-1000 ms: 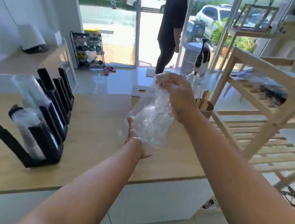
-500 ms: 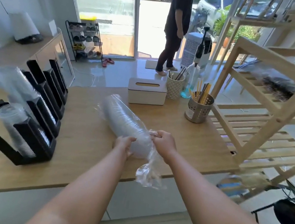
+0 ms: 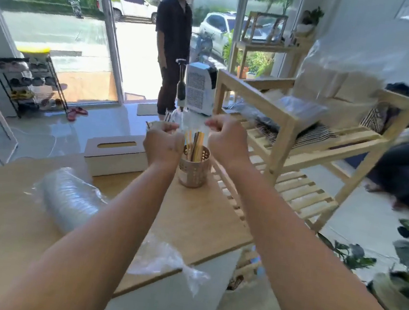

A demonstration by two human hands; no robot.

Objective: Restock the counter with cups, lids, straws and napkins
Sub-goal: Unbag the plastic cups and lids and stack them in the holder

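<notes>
Clear plastic sleeve of lids (image 3: 68, 198) lies on wooden bench (image 3: 201, 222), left of my forearms. Left hand (image 3: 164, 145) and right hand (image 3: 226, 143) raised over straw holder (image 3: 193, 173), fingers curled; can't tell whether I grip anything.

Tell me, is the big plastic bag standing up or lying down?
Lying down. The plastic bag rests lengthwise on the counter, its loose end hanging over the edge.

Bright window daylight, glare, blurred edges
</notes>
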